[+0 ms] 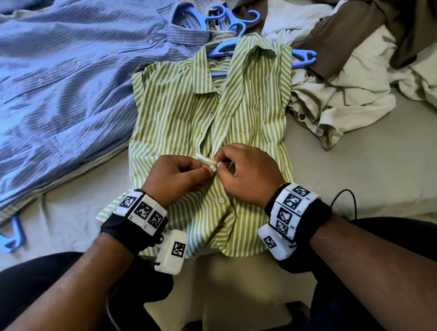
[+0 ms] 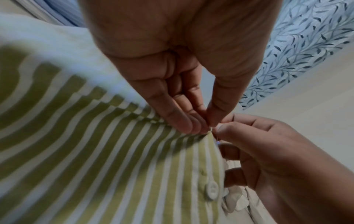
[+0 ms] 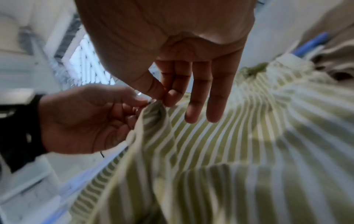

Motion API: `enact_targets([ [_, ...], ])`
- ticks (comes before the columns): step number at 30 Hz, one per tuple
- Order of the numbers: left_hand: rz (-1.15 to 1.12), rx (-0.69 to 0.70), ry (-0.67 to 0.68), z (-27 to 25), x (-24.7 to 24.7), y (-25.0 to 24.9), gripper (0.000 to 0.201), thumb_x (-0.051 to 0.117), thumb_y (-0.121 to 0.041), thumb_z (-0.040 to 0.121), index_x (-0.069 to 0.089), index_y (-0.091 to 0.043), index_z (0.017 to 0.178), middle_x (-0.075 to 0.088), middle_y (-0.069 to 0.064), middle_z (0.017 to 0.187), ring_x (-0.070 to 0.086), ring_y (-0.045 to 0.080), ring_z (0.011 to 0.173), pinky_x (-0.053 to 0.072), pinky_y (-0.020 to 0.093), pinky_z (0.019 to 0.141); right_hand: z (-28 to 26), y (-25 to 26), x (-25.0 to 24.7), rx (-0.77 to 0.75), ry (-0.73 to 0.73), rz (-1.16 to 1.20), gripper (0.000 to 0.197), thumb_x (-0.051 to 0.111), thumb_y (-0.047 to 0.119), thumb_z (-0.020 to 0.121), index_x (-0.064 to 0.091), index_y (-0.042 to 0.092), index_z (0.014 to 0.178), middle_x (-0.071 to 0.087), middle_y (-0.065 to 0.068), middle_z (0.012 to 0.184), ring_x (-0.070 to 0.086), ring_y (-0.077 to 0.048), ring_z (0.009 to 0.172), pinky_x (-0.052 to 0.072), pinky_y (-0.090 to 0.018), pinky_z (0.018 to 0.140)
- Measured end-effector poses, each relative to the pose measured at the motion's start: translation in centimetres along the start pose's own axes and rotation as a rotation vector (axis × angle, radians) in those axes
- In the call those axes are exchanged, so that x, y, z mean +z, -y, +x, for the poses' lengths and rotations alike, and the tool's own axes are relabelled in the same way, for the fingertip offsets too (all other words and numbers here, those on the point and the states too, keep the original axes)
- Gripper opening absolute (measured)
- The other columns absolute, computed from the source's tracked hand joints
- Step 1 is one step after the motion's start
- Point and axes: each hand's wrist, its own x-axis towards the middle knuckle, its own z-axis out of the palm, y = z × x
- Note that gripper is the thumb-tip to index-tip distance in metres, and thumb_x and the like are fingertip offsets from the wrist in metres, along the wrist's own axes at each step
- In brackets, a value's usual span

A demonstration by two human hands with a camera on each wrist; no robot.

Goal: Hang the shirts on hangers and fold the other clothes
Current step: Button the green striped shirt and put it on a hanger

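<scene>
A green-and-white striped shirt lies flat on the bed, on a blue hanger whose end sticks out at its right shoulder. My left hand and right hand meet at the shirt's front placket, mid-chest. Both pinch the fabric edges around a small white button. In the left wrist view my left hand pinches the striped cloth with thumb and fingers, and a fastened button shows lower down. In the right wrist view my right hand pinches the shirt edge.
A blue striped shirt on a blue hanger lies to the left. More blue hangers sit behind the collar, another at the near left. A heap of cream and brown clothes fills the right.
</scene>
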Motion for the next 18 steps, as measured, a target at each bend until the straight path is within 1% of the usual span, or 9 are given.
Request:
enact_targets([
  [2,0.094,0.043,0.042,0.0,-0.5,0.3,0.009,0.084,-0.018,0.085,0.081,-0.011,0.09,0.079,0.01,0.084,0.074,0.022,0.078,0.062,0.039,0.08,0.1,-0.2,-0.1,0.075,0.091,0.142,0.007,0.061,0.03,0.093,0.067,0.026,0.091,0.067,0.011,0.088,0.063,-0.013,0.075,0.054,-0.036,0.067],
  [4,0.19,0.058,0.065,0.0,-0.9,0.6,0.014,0.083,-0.032,0.081,0.081,-0.019,0.085,0.079,0.003,0.082,0.075,0.02,0.078,0.062,0.044,0.082,0.0,-0.3,-0.3,0.101,0.199,0.244,0.007,0.065,0.026,0.093,0.068,0.023,0.087,0.067,0.009,0.078,0.062,-0.011,0.068,0.053,-0.036,0.064],
  [7,0.326,0.019,0.014,0.1,-0.9,0.9,0.035,0.067,-0.057,0.082,0.081,-0.026,0.074,0.078,-0.006,0.079,0.075,0.014,0.074,0.061,0.044,0.083,-0.4,-0.5,-0.4,0.034,0.34,0.242,0.008,0.068,0.024,0.091,0.069,0.025,0.083,0.067,0.009,0.071,0.062,-0.008,0.063,0.052,-0.034,0.06],
  [8,0.371,0.002,-0.017,0.2,-0.9,1.3,0.044,0.065,-0.065,0.085,0.08,-0.027,0.072,0.078,-0.006,0.076,0.075,0.013,0.071,0.061,0.043,0.082,-0.5,-0.5,-0.3,0.006,0.377,0.224,0.008,0.069,0.025,0.089,0.069,0.027,0.082,0.067,0.011,0.071,0.062,-0.006,0.063,0.052,-0.032,0.06],
  [10,0.446,-0.046,-0.037,0.5,-0.9,1.9,0.06,0.062,-0.083,0.077,0.078,-0.026,0.07,0.076,-0.004,0.072,0.074,0.016,0.066,0.063,0.045,0.076,-0.7,-0.6,-0.1,-0.044,0.44,0.191,0.005,0.07,0.024,0.087,0.073,0.027,0.085,0.07,0.011,0.075,0.066,-0.004,0.067,0.056,-0.032,0.065],
  [12,0.529,-0.097,-0.008,0.8,-0.6,2.6,0.058,0.068,-0.082,0.071,0.075,-0.024,0.075,0.075,-0.005,0.071,0.073,0.015,0.065,0.064,0.042,0.071,-0.9,-0.6,0.0,-0.072,0.507,0.133,0.005,0.071,0.025,0.087,0.075,0.026,0.085,0.072,0.011,0.077,0.067,-0.005,0.07,0.059,-0.034,0.069],
  [14,0.687,-0.121,0.018,0.7,0.0,3.1,0.045,0.078,-0.068,0.072,0.07,-0.026,0.084,0.073,-0.007,0.075,0.07,0.015,0.072,0.06,0.034,0.069,-1.1,-0.9,0.4,-0.045,0.603,0.047,0.008,0.07,0.027,0.087,0.072,0.027,0.078,0.07,0.013,0.075,0.067,-0.006,0.071,0.059,-0.035,0.071],
  [16,0.886,-0.125,0.044,0.4,0.6,3.6,0.045,0.08,-0.063,0.073,0.062,-0.028,0.096,0.068,-0.008,0.088,0.065,0.014,0.081,0.054,0.03,0.072,-1.4,-1.3,1.0,-0.005,0.701,-0.088,0.013,0.067,0.028,0.087,0.074,0.021,0.079,0.072,0.008,0.076,0.068,-0.011,0.072,0.06,-0.037,0.072],
  [18,1.018,-0.144,0.075,0.4,1.1,4.2,0.051,0.077,-0.064,0.075,0.056,-0.029,0.104,0.065,-0.005,0.098,0.063,0.018,0.089,0.054,0.032,0.078,-1.6,-1.5,1.8,0.015,0.769,-0.205,0.016,0.063,0.028,0.087,0.075,0.017,0.082,0.072,0.001,0.076,0.068,-0.019,0.071,0.061,-0.043,0.071],
])
